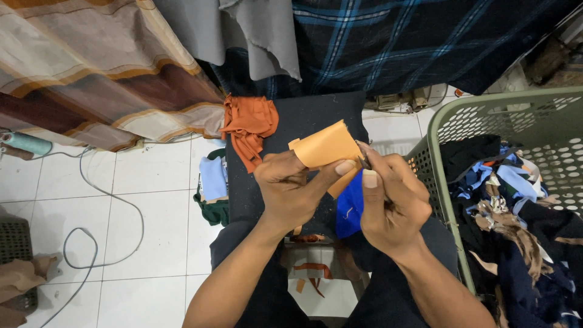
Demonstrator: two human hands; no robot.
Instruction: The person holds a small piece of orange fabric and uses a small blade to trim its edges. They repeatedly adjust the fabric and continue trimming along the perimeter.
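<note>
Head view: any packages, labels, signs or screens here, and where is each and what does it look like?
None show. The hands, left and right, hold an orange fabric piece and a blue fabric piece; a green laundry basket of scraps stands to the right.

a green perforated laundry basket (443,121) stands at the right, filled with mixed fabric scraps (516,200) in dark, blue and brown. a crumpled rust-orange cloth (248,124) lies on a dark cushion (303,115). light blue and dark green cloth pieces (212,188) sit beside it on the white tiled floor (152,206), where a grey cable (109,200) loops. a striped brown curtain (91,67) and plaid blue fabric (395,42) hang behind.
</note>
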